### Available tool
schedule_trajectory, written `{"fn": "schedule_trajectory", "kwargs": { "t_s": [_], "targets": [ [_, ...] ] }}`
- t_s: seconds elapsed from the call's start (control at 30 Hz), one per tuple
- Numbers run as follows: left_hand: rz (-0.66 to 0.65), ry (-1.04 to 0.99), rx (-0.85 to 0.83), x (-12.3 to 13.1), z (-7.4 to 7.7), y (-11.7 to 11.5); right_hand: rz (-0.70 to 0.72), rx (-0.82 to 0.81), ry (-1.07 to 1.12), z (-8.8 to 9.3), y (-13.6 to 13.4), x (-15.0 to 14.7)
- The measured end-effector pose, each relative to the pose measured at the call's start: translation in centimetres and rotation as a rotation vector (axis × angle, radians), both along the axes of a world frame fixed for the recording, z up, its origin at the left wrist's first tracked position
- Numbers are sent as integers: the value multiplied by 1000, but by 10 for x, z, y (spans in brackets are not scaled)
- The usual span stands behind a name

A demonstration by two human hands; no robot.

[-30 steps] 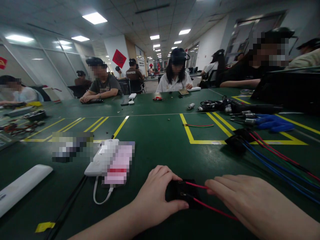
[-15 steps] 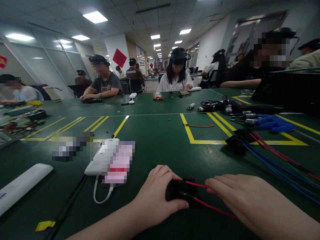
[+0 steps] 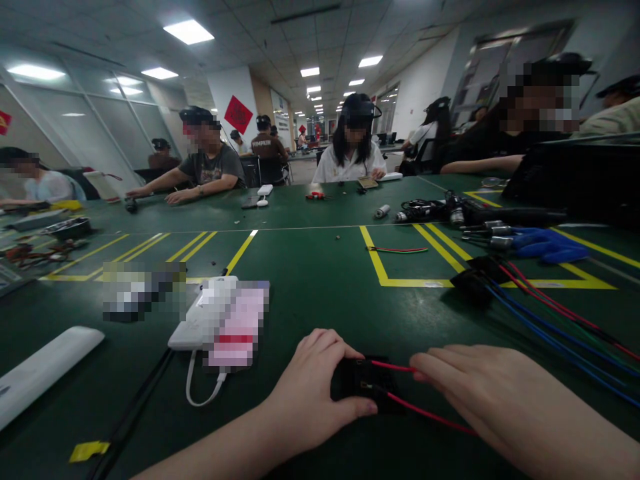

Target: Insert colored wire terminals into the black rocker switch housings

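Note:
Low in the middle of the head view, a small black block (image 3: 376, 387) with two brassy terminals rests on the green table. My left hand (image 3: 315, 383) is closed round its left side, thumb in front and fingers behind. From the upper terminal a red wire (image 3: 393, 367) runs to the fingertips of my right hand (image 3: 493, 383), which are pressed together on it. A second red wire (image 3: 425, 416) leaves the lower side and passes beneath that hand. My right thumb is hidden.
A white power strip (image 3: 193, 330) and a pink-screened phone (image 3: 237, 327) lie to the left. Blue wires (image 3: 540, 340), black connectors (image 3: 475, 283) and blue-handled tools (image 3: 547, 247) lie right. A short red-green wire (image 3: 400, 250) lies ahead. Several people sit round the table.
My hands, the black block and the red wires look the same. Across the table at the left, a co-worker has stretched an arm out toward a dark object.

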State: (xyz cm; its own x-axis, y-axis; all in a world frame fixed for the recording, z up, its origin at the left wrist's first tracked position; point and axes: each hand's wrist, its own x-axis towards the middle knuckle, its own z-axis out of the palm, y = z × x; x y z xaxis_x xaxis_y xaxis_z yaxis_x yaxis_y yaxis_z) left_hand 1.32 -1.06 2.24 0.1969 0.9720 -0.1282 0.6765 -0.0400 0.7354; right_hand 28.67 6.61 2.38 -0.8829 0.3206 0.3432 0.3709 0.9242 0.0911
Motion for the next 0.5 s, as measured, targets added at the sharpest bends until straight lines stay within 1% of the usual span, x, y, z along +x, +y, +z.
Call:
{"fn": "schedule_trajectory", "kwargs": {
  "t_s": [0.1,0.23,0.33,0.4,0.5],
  "targets": [
    [1,4,-9,1,1,0,9,-1,23,2,-1,-1],
    [8,3,-33,1,4,1,-32,-52,-13,-8,-1,-3],
    [11,-6,-39,1,5,0,-26,-57,-17,-12,1,-4],
    [11,-9,-34,0,4,0,-19,-46,-9,-9,1,-4],
    [11,-9,-27,0,3,-1,-1,4,20,2,0,-4]
  ]
}}
